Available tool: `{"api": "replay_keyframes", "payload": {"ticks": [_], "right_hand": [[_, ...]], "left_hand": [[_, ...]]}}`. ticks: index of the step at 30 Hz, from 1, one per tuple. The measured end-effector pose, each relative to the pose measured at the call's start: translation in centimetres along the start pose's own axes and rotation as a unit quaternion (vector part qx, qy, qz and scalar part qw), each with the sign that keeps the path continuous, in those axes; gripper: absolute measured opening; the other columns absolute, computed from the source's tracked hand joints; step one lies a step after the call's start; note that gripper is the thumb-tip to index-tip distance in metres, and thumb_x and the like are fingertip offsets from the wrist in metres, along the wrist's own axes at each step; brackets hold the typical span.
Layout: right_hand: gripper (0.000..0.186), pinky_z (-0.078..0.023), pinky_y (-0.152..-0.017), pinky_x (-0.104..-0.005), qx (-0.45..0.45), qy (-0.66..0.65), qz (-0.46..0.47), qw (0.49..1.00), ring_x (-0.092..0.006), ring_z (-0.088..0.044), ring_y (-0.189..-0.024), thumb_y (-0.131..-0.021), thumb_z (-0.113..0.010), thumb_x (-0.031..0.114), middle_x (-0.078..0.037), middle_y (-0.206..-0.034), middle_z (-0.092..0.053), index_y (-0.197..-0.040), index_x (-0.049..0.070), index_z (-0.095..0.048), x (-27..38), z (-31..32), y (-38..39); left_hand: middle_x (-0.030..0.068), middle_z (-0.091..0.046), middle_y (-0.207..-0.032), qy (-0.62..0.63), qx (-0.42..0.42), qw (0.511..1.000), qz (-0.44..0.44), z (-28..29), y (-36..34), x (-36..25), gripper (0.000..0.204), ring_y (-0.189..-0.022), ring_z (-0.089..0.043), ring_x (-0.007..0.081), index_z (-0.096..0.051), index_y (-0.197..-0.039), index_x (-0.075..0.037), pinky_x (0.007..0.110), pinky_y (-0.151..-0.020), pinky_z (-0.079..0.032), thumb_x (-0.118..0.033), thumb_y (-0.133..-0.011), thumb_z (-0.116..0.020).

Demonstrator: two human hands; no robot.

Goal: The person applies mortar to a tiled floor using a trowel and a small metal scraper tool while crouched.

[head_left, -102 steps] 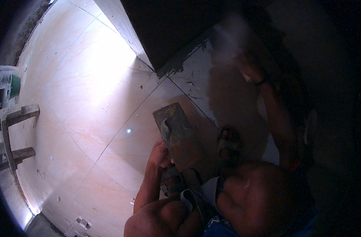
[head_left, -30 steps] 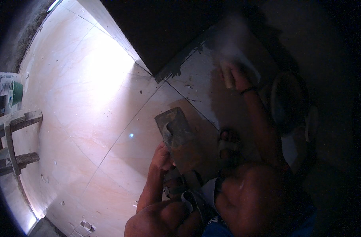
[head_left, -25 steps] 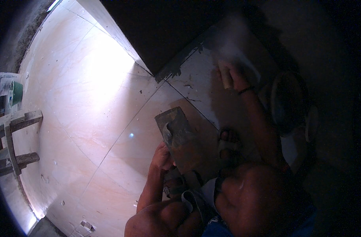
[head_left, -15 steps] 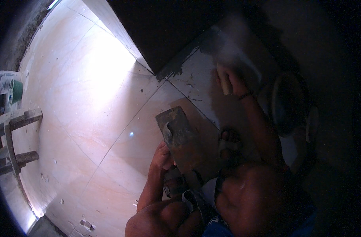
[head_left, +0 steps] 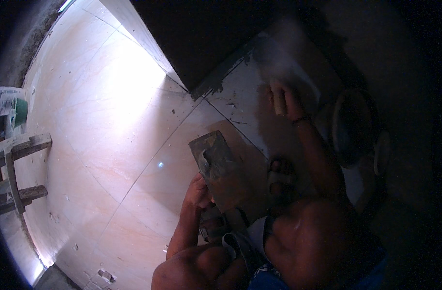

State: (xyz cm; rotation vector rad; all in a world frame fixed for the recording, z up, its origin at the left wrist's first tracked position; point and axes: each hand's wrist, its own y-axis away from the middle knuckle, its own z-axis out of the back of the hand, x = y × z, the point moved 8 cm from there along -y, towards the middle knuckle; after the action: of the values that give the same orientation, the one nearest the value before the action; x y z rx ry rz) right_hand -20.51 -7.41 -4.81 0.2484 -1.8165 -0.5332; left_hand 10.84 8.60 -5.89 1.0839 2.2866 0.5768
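Note:
My left hand [head_left: 198, 191] grips the near-left edge of a rectangular mortar board [head_left: 233, 186], which is stained brown and grey. A lump of grey mortar [head_left: 212, 162] lies toward its far end. Farther off on the right, my right hand [head_left: 289, 99] is closed round the pale, wooden-looking handle [head_left: 279, 102] of a tool, perhaps a trowel. Shadow and a hazy blur hide the tool's working end, beside the foot of a dark wall [head_left: 201, 43]. Dark wet mortar [head_left: 213, 91] is smeared along the joint where that wall meets the tiled floor.
Light marbled tiles [head_left: 100, 159] cover the floor, glaring near the wall corner. A wooden frame [head_left: 18, 169] and a green container [head_left: 19, 112] stand at the left. A round bucket-like vessel [head_left: 351, 128] sits in shadow at the right. My sandalled feet [head_left: 281, 176] are under me.
My right hand has shifted slightly to the right with the handle. The left hand and the mortar board have hardly moved.

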Motion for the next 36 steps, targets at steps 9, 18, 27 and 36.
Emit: {"api": "replay_keyframes", "payload": {"ticks": [9,18,27,36], "right_hand": [[0.033,-0.046,-0.050,-0.0271,-0.055,-0.010,0.045,0.997,-0.0159,-0.056,-0.057,-0.080,-0.050,0.035,-0.007,-0.074,-0.059,-0.092,0.005,-0.054,2.2,-1.1,-1.3],[0.029,-0.047,-0.050,-0.0277,0.024,-0.012,0.072,0.997,-0.0180,-0.057,-0.057,-0.079,-0.052,0.030,-0.009,-0.073,-0.059,-0.088,0.002,-0.054,3.2,-2.5,-4.1],[0.027,-0.049,-0.050,-0.0298,0.004,-0.035,0.067,0.997,-0.0182,-0.057,-0.056,-0.079,-0.055,0.030,-0.008,-0.072,-0.058,-0.086,0.004,-0.053,5.3,-2.6,-3.4],[0.021,-0.046,-0.046,-0.0285,-0.049,-0.041,0.051,0.997,-0.0181,-0.055,-0.053,-0.081,-0.053,0.023,-0.009,-0.070,-0.057,-0.087,0.002,-0.054,5.8,-3.1,-2.9]], "left_hand": [[0.0136,-0.058,-0.089,-0.001,0.009,1.000,-0.003,-0.5,0.5,-0.5,0.026,-0.059,-0.059,0.0197,-0.048,-0.107,0.001,0.025,-0.036,-0.045,-0.012,-0.085,-0.045],[0.0137,-0.058,-0.090,-0.001,0.003,1.000,-0.008,0.0,0.7,-0.6,0.026,-0.058,-0.059,0.0189,-0.048,-0.107,0.002,0.025,-0.037,-0.045,-0.014,-0.086,-0.045],[0.0150,-0.059,-0.090,0.009,0.000,1.000,0.005,0.0,-0.1,0.1,0.025,-0.058,-0.060,0.0204,-0.049,-0.106,0.002,0.026,-0.037,-0.047,-0.011,-0.085,-0.045],[0.0159,-0.059,-0.092,0.018,-0.004,1.000,0.003,-0.1,-0.2,0.1,0.025,-0.059,-0.060,0.0217,-0.049,-0.106,0.002,0.026,-0.037,-0.047,-0.007,-0.084,-0.043]]}}
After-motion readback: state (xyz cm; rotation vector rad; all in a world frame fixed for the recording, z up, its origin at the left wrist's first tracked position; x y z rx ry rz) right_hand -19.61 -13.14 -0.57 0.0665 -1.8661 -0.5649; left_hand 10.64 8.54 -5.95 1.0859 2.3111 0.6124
